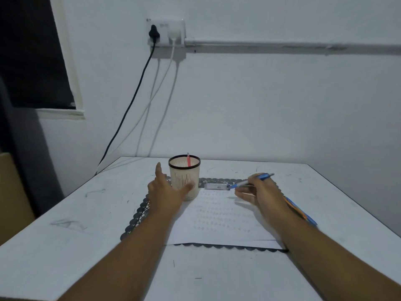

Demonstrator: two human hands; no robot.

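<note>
Steadiness matters here: our left hand [167, 190] spreads wide beside the pen holder [184, 177], thumb across its front wall and fingers straight along its nine o'clock side, so we should brace it before anything goes in. The holder stands at the paper sheet's [217, 224] eleven o'clock corner. Our right hand [262, 192] pinches the blue pen [251, 181] at the holder's three o'clock. We judge it best to tip the pen upright and lower it clear of the red pen [188, 160].

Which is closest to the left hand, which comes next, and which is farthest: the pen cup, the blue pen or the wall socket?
1. The pen cup, right beside the left hand, at its thumb.
2. The blue pen, held in the right hand over the paper.
3. The wall socket, high up behind the table.
</note>
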